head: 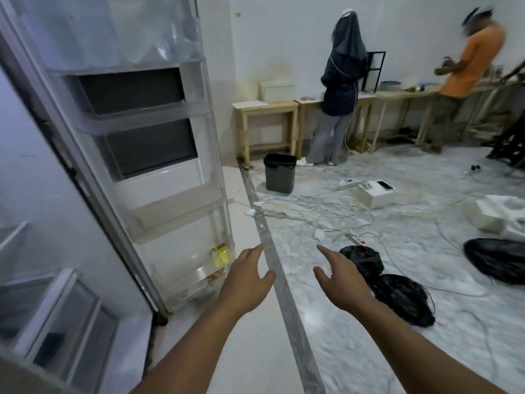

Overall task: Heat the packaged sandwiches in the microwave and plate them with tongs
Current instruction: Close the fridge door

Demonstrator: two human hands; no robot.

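Observation:
A fridge stands open on my left, its door [159, 155] swung out with clear shelves. In the lowest door shelf lie small yellow packets [221, 254] and some wrapped items [204, 285] I cannot identify. My left hand [246, 280] is stretched out, empty, fingers apart, just right of that bottom shelf. My right hand [342, 275] is also held out empty with fingers spread, over the floor. No sandwiches, microwave or tongs are clearly visible.
Fridge drawers [56, 322] sit at lower left. Tangled cables [335, 220], black bags [397, 294], white boxes [375, 194] and a dark bin [279, 173] litter the floor. Two people stand at wooden tables [267, 106] along the far wall.

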